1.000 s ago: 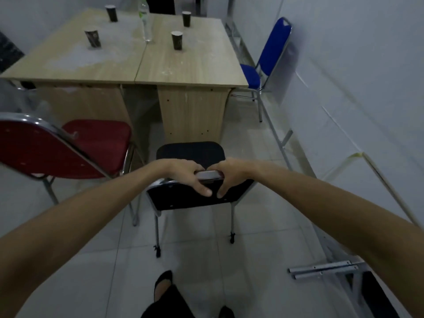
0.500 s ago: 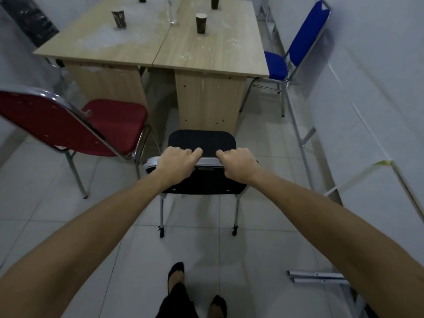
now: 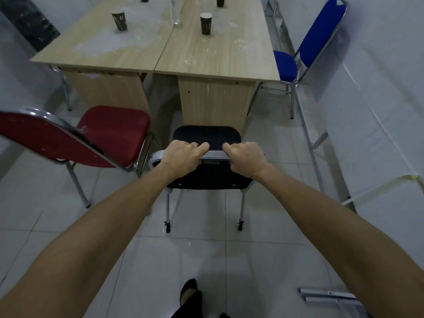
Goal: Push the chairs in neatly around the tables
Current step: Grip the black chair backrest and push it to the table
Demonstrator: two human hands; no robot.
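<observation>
A black chair (image 3: pixel 207 176) with a chrome frame stands in front of the right one of two wooden tables (image 3: pixel 213 56), its seat front close to the table's end panel. My left hand (image 3: pixel 182 156) and my right hand (image 3: pixel 245 156) both grip the chrome top rail of its backrest. A red chair (image 3: pixel 112 131) stands to the left, angled, in front of the left table (image 3: pixel 96 49). A blue chair (image 3: pixel 305 47) sits at the right table's side, its seat partly under the top.
Several dark paper cups (image 3: pixel 205 23) and a clear bottle (image 3: pixel 174 12) stand on the tables. A white wall (image 3: pixel 378 92) runs along the right with a metal brace (image 3: pixel 312 143) leaning on it. Metal bars (image 3: pixel 330 296) lie on the tiled floor at lower right. My foot (image 3: pixel 189 292) shows below.
The black chair has moved forward toward the right table with both hands on its backrest. I have stepped closer, so the tables look nearer.
</observation>
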